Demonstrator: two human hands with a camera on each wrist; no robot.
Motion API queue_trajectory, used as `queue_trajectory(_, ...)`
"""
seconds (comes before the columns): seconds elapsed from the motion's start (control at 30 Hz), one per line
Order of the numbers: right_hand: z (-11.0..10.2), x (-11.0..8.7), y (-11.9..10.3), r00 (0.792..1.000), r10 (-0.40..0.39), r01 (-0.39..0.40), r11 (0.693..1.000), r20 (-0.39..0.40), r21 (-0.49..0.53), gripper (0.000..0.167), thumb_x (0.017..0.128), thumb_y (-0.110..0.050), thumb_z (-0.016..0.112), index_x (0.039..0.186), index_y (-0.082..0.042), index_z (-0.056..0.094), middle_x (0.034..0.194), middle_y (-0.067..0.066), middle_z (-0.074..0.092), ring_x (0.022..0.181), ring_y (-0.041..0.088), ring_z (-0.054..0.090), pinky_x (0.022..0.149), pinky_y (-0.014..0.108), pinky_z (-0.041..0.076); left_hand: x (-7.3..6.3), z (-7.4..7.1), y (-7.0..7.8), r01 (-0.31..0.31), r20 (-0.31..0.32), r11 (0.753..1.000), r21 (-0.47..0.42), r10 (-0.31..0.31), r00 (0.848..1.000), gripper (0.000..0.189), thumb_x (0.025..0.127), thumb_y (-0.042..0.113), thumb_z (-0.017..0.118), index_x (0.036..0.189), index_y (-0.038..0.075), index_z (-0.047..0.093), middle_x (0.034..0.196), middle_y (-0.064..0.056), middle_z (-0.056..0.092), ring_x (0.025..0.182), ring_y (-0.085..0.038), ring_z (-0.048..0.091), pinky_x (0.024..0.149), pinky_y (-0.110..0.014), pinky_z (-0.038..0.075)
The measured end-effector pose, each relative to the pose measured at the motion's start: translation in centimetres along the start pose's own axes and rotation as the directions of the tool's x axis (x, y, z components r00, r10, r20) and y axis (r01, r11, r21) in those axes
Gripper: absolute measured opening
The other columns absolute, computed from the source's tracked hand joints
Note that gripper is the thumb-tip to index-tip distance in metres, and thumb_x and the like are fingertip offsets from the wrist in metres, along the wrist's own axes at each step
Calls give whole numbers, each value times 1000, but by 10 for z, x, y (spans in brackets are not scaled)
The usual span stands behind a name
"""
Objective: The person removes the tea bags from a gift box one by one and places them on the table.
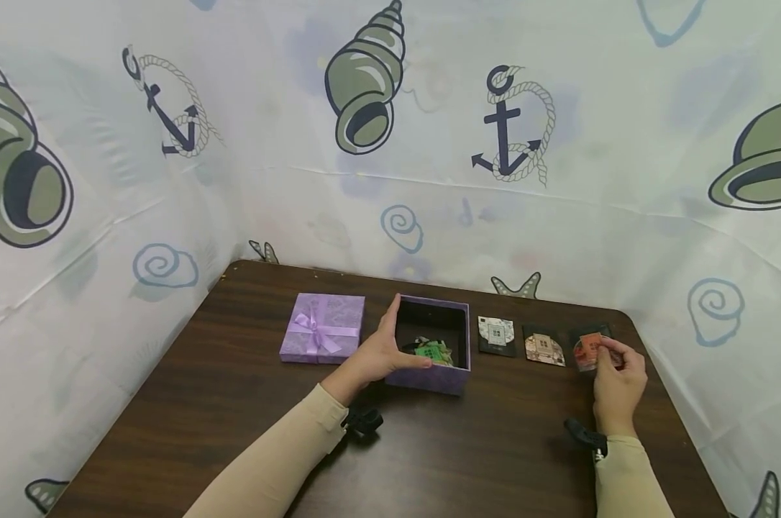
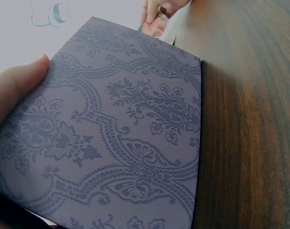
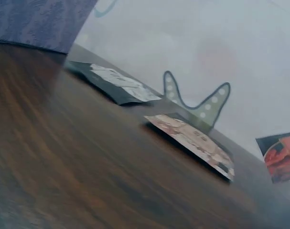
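My left hand (image 1: 380, 354) rests on the near left corner of an open purple box (image 1: 428, 380), fingers spread along its left side and thumb along the near rim. A green sachet (image 1: 436, 351) lies inside with other, partly hidden packets. My right hand (image 1: 617, 385) pinches a red-orange and black square sachet (image 1: 587, 351) at the right end of a row. Left of it lie a brown and black sachet (image 1: 544, 347) and a white and black sachet (image 1: 496, 334). The left wrist view shows the box's patterned wall (image 2: 116, 119); in the right wrist view the red sachet (image 3: 282, 157) appears tilted up.
A purple lid with a ribbon bow (image 1: 321, 327) lies left of the box. The dark wooden table (image 1: 481, 446) backs onto a patterned cloth (image 1: 287, 208) that also hangs along both sides. A black strap (image 1: 585, 434) is on my right wrist.
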State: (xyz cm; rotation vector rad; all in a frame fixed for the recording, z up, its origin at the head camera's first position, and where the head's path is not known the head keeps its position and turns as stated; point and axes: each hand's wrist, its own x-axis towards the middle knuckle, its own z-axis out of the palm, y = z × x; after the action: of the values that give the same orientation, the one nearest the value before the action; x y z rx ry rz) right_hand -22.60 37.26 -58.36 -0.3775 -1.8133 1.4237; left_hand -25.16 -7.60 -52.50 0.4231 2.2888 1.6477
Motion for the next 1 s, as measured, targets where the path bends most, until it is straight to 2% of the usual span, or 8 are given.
queue_trajectory(0.13, -2, 5, 8, 998, 62, -62, 997, -23, -41, 25, 105, 0, 67, 126, 11, 74, 106, -10, 50, 89, 1, 53, 66, 7, 43, -1, 0, 0, -2, -1, 1000, -4, 2, 1000, 147, 78, 47, 100, 173, 45, -12, 185, -1, -8, 171, -38, -2, 130, -71, 23)
queue_trajectory(0.3, -3, 7, 8, 994, 107, -98, 978, 37, -183, 33, 103, -5, 71, 134, 6, 73, 106, -11, 46, 94, -1, 46, 66, 9, 41, 0, -1, -3, 3, -4, 1000, -9, -4, 1000, 149, 75, 49, 101, 172, 49, -13, 185, 0, -8, 171, -37, 0, 131, -70, 23)
queue_trajectory(0.47, -3, 8, 10, 990, 101, -65, 946, 99, -317, 50, 99, -16, 82, 143, 3, 69, 117, 2, 48, 99, -2, 39, 73, 10, 39, 3, -1, -2, -7, -3, 1000, -3, 7, 1000, 151, 74, 51, 101, 174, 44, -12, 186, -1, -7, 171, -39, 3, 130, -70, 23)
queue_trajectory(0.57, -3, 7, 11, 991, 70, -21, 927, 117, -373, 53, 98, -16, 83, 143, 6, 67, 123, 17, 49, 105, 11, 42, 78, 13, 38, 3, -1, -3, -5, -3, 1000, 4, 5, 1000, 151, 74, 51, 101, 174, 44, -12, 186, -1, -7, 171, -40, 3, 130, -71, 24)
queue_trajectory(0.63, -3, 5, 10, 990, 65, -10, 913, 122, -408, 53, 97, -13, 83, 142, 10, 66, 127, 26, 48, 112, 26, 44, 86, 23, 38, 3, 0, -3, 2, -2, 1000, 4, -2, 1000, 150, 75, 51, 101, 172, 48, -13, 186, -1, -8, 171, -40, 2, 130, -71, 24)
queue_trajectory(0.77, -3, 5, 9, 987, 95, -23, 881, 128, -472, 54, 99, -13, 79, 143, 13, 63, 136, 39, 44, 126, 51, 36, 97, 55, 31, 3, 0, -3, 5, -1, 1000, 2, -5, 1000, 148, 76, 49, 101, 171, 51, -13, 185, -1, -9, 171, -39, 2, 130, -71, 23)
queue_trajectory(0.87, -2, 5, 8, 984, 127, -51, 870, 123, -490, 55, 101, -14, 75, 146, 12, 60, 142, 41, 39, 133, 56, 32, 106, 67, 26, 3, 0, -2, -2, -5, 1000, 7, 2, 1000, 147, 77, 48, 100, 171, 49, -12, 186, -2, -8, 171, -41, 4, 130, -71, 25)
queue_trajectory(1.0, -1, 5, 7, 983, 137, -62, 874, 122, -481, 56, 101, -15, 75, 147, 13, 58, 147, 41, 34, 139, 58, 28, 113, 73, 20, 2, 0, 0, -4, -10, 1000, 8, 4, 1000, 148, 76, 46, 101, 172, 49, -12, 186, -2, -6, 170, -41, 6, 130, -70, 25)
